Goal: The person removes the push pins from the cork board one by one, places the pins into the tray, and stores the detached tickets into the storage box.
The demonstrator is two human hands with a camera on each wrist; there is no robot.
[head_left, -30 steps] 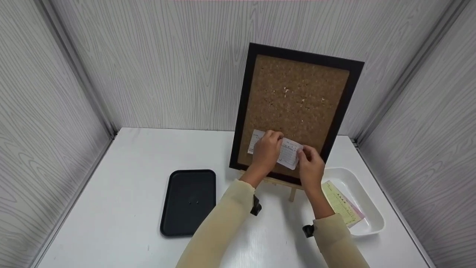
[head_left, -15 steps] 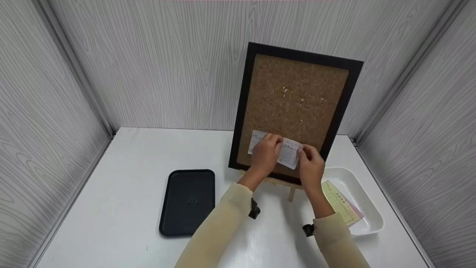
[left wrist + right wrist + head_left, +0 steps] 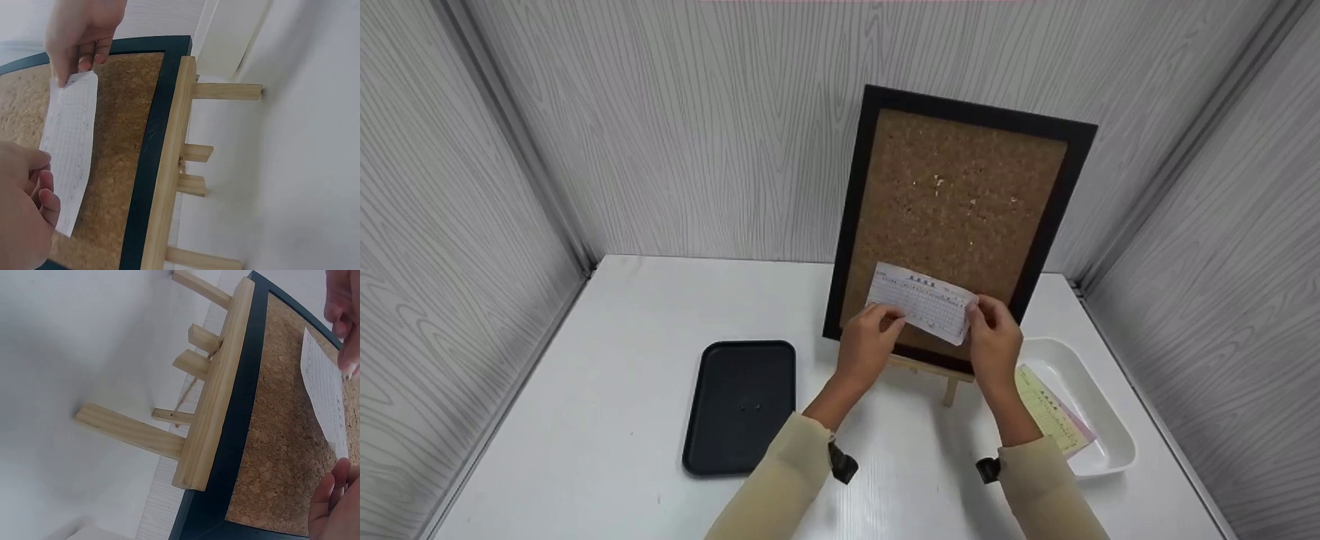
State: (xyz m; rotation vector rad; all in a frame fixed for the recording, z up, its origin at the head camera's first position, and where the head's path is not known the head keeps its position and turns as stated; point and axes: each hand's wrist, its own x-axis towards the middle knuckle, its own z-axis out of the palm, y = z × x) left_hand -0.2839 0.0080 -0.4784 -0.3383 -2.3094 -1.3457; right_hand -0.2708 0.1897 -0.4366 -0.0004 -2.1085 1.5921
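Note:
A white printed paper slip (image 3: 922, 301) with ruled lines lies slanted across the lower part of the framed corkboard (image 3: 960, 202). My right hand (image 3: 996, 341) pinches the slip's right end between thumb and fingers. In front of its lower left part is my left hand (image 3: 868, 345), thumb and forefinger drawn together. The right wrist view shows a tiny shiny, pin-like thing (image 3: 350, 374) at those fingertips; its kind is too small to tell. In the left wrist view the slip bows slightly, its far end at the right hand's fingertips.
The board leans on a wooden easel (image 3: 169, 163) with short legs. A black tray (image 3: 739, 405) on the left holds two tiny dark things. In the white tray (image 3: 1110, 420) on the right are a yellow slip (image 3: 1046, 409) and a pink one beneath it.
My left hand has moved down and left from the slip's upper edge, uncovering its printed middle. The right hand keeps its pinch, shifting only slightly, and the slip moves a little rightward.

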